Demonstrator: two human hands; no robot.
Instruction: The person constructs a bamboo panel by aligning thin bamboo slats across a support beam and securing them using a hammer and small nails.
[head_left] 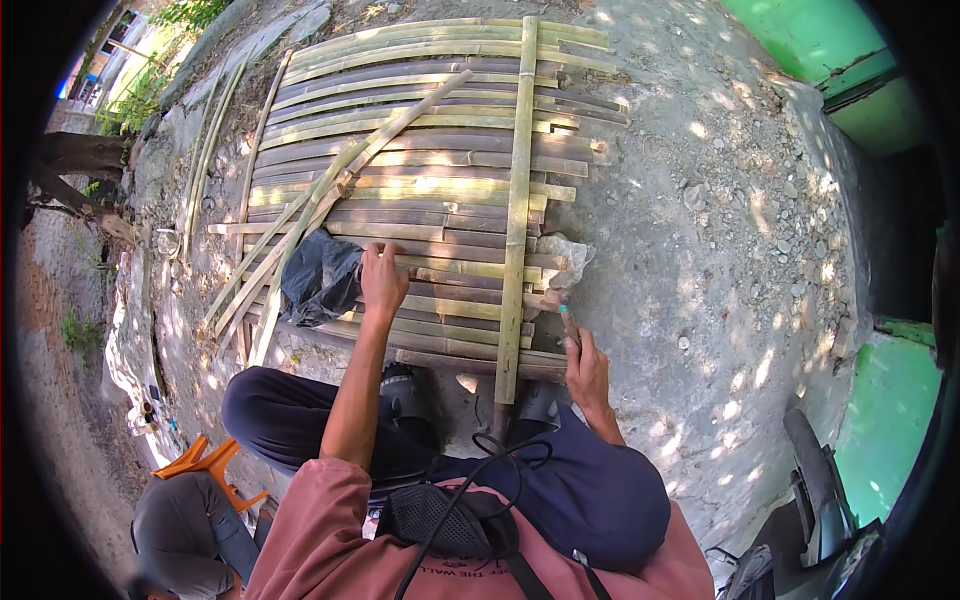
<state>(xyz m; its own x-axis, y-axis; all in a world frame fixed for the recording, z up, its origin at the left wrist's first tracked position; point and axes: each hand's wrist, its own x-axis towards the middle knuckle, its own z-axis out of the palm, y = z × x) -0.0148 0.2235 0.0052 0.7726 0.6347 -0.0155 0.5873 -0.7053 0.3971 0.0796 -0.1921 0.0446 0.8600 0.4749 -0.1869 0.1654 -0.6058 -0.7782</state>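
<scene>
My right hand is wrapped round the wooden handle of a hammer with a turquoise band near its top. The hammer's head end lies over the right ends of the near bamboo slats. My left hand is closed over the slats, its fingertips bent down; whatever they hold is hidden. Right beside that hand, a crumpled black plastic bag rests on the slats. A long bamboo crosspiece runs across the panel from far to near, between my two hands.
Loose bamboo strips lie aslant over the panel's left side. A clear plastic bag sits at its right edge. Rough ground stretches right toward a green wall. Another person's knee and an orange object are at lower left.
</scene>
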